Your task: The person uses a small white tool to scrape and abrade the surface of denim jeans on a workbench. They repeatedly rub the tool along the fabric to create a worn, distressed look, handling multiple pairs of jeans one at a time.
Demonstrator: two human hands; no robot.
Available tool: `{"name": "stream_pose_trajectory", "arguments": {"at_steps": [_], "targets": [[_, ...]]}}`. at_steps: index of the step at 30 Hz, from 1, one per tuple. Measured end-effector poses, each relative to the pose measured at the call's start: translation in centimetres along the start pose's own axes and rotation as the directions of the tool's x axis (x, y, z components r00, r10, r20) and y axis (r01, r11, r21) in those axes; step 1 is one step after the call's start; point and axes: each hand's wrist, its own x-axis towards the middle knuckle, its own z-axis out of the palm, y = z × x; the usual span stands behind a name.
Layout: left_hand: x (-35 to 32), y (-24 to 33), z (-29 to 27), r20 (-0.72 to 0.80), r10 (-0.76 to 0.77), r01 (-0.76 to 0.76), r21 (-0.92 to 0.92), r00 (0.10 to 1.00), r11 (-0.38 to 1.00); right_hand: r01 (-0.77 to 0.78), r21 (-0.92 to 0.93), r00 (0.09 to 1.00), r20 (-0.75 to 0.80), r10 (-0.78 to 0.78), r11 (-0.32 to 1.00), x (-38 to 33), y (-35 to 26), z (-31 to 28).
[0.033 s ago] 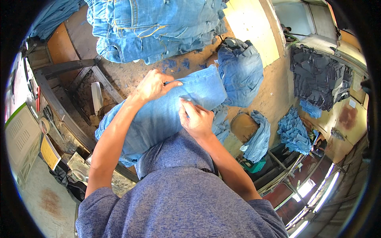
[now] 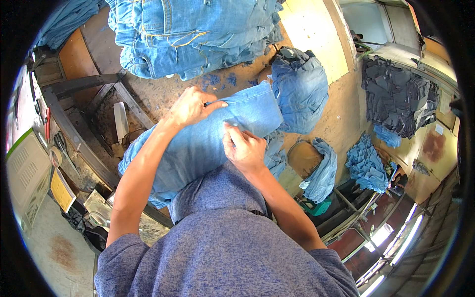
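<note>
A light-blue denim trouser leg (image 2: 198,141) lies across my lap, slanting up to the right. My left hand (image 2: 190,106) is closed at its upper edge, with thumb and fingers pinching the cloth. Just below and to the right, my right hand (image 2: 245,148) rests over the denim with its fingers curled in and thumb and forefinger together. Whatever is between those fingertips is too small to make out. The far end of the leg reaches a bundle of darker blue denim (image 2: 299,91).
A tall stack of folded jeans (image 2: 193,34) stands ahead of me. At left are a metal frame (image 2: 81,141), scissors (image 2: 64,148) and a tape roll (image 2: 55,157). To the right are a round stool (image 2: 303,158) with denim over it, crumpled blue denim (image 2: 366,163) and a dark garment pile (image 2: 398,96).
</note>
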Motion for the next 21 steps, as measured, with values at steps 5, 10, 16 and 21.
{"name": "stream_pose_trajectory", "arguments": {"at_steps": [5,10,16,21], "targets": [[-0.1,0.1,0.0,0.028,-0.034,0.033,0.045,0.999,0.998,-0.020,-0.026,0.994,0.108,0.023,0.999,-0.8,0.2,-1.0],[0.0,-0.1,0.1,0.007,-0.020,0.020,0.033,1.000,0.999,-0.013,0.013,1.000,0.017,0.013,1.000,-0.1,0.1,-0.2],[-0.2,-0.4,0.2,0.037,-0.014,0.013,0.037,0.999,0.999,0.007,-0.038,0.998,0.070,-0.005,0.999,-0.8,0.1,-0.6],[-0.1,-0.3,0.0,0.052,-0.044,0.042,0.054,0.998,0.998,-0.003,-0.028,0.997,0.073,0.006,1.000,-0.6,0.0,0.2]]}}
